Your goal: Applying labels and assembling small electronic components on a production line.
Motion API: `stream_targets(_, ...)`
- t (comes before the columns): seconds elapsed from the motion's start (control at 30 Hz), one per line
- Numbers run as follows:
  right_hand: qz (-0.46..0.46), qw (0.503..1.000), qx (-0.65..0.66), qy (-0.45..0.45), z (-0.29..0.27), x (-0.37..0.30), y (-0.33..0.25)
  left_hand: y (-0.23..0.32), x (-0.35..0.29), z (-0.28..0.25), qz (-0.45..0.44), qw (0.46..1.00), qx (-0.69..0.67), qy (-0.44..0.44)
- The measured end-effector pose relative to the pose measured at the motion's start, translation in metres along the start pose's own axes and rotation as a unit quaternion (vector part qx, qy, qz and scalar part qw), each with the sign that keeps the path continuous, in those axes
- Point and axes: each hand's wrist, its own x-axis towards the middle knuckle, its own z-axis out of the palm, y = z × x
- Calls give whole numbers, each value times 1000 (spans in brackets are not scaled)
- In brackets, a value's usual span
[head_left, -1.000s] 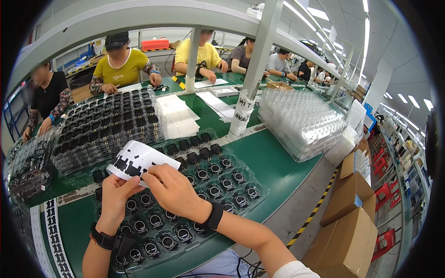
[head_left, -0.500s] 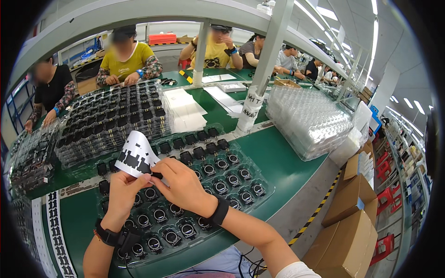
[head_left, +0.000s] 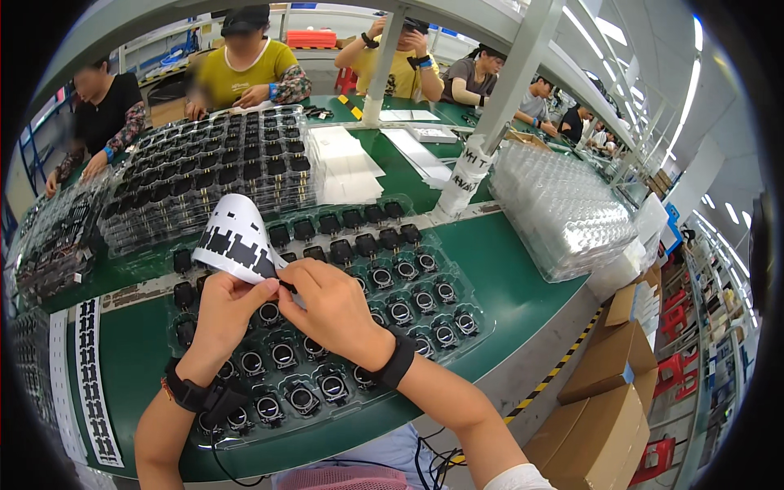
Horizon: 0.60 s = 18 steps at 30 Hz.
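From here I cannot make out the shape of the small black piece (head_left: 287,287) between the hands (head_left: 336,313), which hide the lower edge of the curled white sticker sheet (head_left: 232,217) and part of the clear plastic tray (head_left: 478,342).

Head-worn view (left fisheye), close above hands (head_left: 339,314), facing down across green bench (head_left: 535,245).

The white sheet (head_left: 233,214) left of centre looks smooth, papery — the central tray (head_left: 471,348) is glossy clear plastic, the lower-right box (head_left: 600,437) matt cardboard.
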Motion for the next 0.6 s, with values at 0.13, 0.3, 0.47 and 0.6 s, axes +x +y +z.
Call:
stream_targets(0.13,-7,1000,-7,-7,3,-3,-2,-2,-2,-3,4,1000,27,6)
stream_targets(0.3,-38,999,-23,9,1,-2,-2,0,-3,-3,16,999,21,19)
stream_targets(0.47,-2,1000,-2,4,-2,3,-10,-1,-4,1,45,999,-14,17)
stream_targets(0.6,45,997,-16,-55,-5,4,-9,-2,-4,2,50,998,-12,19)
